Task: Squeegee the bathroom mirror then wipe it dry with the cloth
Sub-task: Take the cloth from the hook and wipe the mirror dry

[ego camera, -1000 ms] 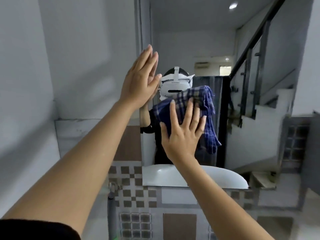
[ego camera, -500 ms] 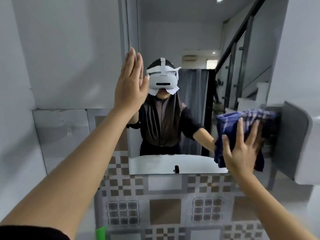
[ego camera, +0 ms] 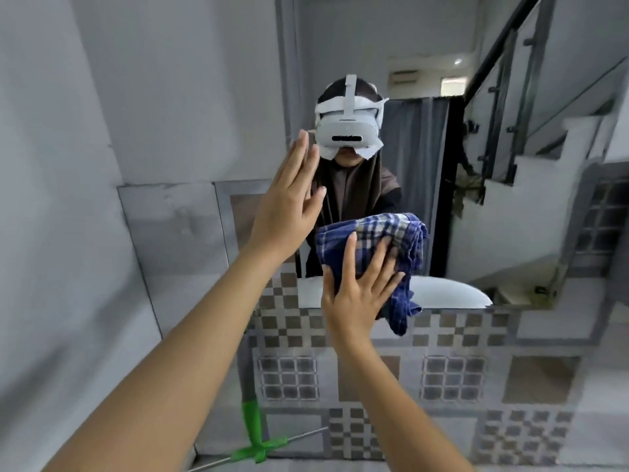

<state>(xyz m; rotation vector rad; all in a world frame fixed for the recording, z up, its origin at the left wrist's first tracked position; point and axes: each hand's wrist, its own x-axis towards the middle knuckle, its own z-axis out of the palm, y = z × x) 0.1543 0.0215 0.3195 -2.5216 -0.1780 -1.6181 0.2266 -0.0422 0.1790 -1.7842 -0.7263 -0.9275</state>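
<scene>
The bathroom mirror (ego camera: 503, 233) fills the wall ahead and reflects a person wearing a headset. My right hand (ego camera: 357, 294) presses a blue and white checked cloth (ego camera: 384, 240) flat against the lower middle of the glass, fingers spread over it. A corner of the cloth hangs down past the mirror's bottom edge. My left hand (ego camera: 289, 206) is open, palm flat against the mirror's left edge, holding nothing. A green squeegee (ego camera: 253, 434) with a grey handle leans against the tiled wall below, at the lower left.
Grey and brown patterned tiles (ego camera: 442, 376) cover the wall under the mirror. A plain grey wall (ego camera: 85, 165) stands close on the left. The mirror reflects a staircase with a dark railing (ego camera: 503, 97) and a white basin (ego camera: 452, 294).
My right hand has swept the cloth from the mirror's right side back to the lower middle. My left hand has slid lower on the left edge. The view has tilted down.
</scene>
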